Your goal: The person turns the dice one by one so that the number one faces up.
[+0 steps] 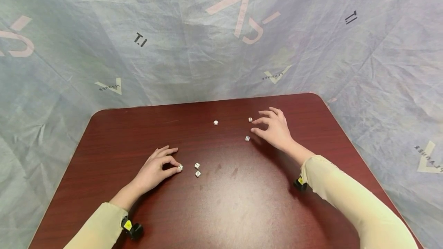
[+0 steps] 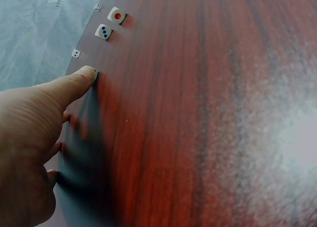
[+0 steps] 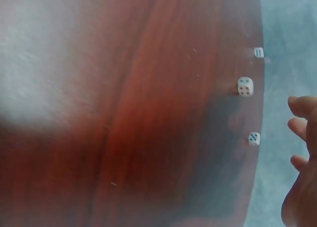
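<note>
Thumb and fingertips of my left hand point(image 1: 152, 171) pinch a white die point(image 1: 181, 168) at the tabletop; in the left wrist view the thumb point(image 2: 74, 88) hides most of it. To its right lie two more dice, one point(image 1: 197, 165) just behind the other point(image 1: 198, 174). My right hand point(image 1: 275, 130) hovers with fingers loosely bent and apart, holding nothing. Close to its fingertips is a die point(image 1: 250, 120), and nearer the front another die point(image 1: 247, 138). In the right wrist view that hand point(image 3: 304, 162) is partly cut off at the edge, apart from the dice.
One further die point(image 1: 216, 123) lies toward the back of the dark red wooden table point(image 1: 221, 210). A grey printed cloth point(image 1: 187, 49) hangs behind and beside the table. Dark devices, such as the left one point(image 1: 133, 229), are worn at both wrists.
</note>
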Demonstrator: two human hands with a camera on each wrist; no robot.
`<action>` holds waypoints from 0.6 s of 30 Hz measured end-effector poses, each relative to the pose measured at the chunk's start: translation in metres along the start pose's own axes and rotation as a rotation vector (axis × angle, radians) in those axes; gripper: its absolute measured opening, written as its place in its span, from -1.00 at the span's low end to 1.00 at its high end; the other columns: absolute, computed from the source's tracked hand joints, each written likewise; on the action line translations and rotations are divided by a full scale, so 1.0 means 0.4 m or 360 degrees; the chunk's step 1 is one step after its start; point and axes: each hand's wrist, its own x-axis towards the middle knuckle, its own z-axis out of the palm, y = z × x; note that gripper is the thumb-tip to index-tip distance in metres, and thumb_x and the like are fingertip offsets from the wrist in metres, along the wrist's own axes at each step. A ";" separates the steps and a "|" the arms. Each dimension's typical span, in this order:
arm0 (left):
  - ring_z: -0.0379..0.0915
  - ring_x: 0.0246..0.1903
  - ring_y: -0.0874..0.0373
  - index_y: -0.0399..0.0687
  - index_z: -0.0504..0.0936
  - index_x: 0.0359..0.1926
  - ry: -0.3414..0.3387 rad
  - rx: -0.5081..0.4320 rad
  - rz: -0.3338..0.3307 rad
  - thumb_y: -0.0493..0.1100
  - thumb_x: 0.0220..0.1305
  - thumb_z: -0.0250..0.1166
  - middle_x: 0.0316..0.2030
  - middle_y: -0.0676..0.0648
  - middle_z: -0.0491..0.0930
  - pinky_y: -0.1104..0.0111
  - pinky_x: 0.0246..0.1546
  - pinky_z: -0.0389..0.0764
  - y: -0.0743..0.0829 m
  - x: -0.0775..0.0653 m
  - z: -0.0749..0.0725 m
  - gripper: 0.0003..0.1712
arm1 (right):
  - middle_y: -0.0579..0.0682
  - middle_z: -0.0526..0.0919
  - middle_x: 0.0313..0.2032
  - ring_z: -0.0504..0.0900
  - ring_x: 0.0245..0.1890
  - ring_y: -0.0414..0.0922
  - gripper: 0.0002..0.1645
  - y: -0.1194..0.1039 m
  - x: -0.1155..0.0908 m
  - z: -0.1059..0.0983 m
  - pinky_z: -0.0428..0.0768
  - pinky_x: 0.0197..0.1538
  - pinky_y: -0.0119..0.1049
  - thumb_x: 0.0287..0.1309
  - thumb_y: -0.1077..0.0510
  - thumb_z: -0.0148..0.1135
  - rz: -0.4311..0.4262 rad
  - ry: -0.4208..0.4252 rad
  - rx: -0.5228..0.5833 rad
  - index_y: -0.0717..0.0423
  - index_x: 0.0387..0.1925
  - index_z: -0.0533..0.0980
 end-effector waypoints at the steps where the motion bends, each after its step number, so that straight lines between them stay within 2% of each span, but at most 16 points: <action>1: 0.05 0.50 -0.22 0.40 0.75 -0.28 0.0001 0.0000 0.0002 0.01 0.21 0.53 0.38 -0.07 0.45 -0.19 0.50 -0.08 0.000 0.000 0.000 -0.88 | 0.12 0.54 0.27 0.10 0.48 0.22 -0.67 -0.002 -0.005 0.004 0.01 0.46 0.31 0.11 -0.08 0.54 -0.0004 -0.0013 -0.0005 -0.03 -0.12 0.78; 10: 0.05 0.50 -0.23 0.40 0.75 -0.28 0.0009 -0.0011 0.0005 -0.01 0.22 0.53 0.38 -0.08 0.45 -0.20 0.50 -0.08 0.001 -0.001 0.000 -0.88 | 0.11 0.53 0.27 0.11 0.46 0.21 -0.71 -0.003 -0.045 0.057 0.03 0.44 0.33 0.07 -0.16 0.55 0.0046 -0.0072 -0.0042 -0.15 -0.22 0.79; 18: 0.06 0.50 -0.23 0.41 0.75 -0.28 0.0012 -0.0006 0.0008 -0.01 0.21 0.54 0.38 -0.07 0.45 -0.19 0.50 -0.08 -0.001 0.000 0.001 -0.87 | 0.13 0.53 0.28 0.11 0.46 0.22 -0.80 -0.008 -0.057 0.079 0.01 0.44 0.34 0.06 -0.12 0.56 0.0096 -0.0066 -0.0028 -0.17 -0.31 0.78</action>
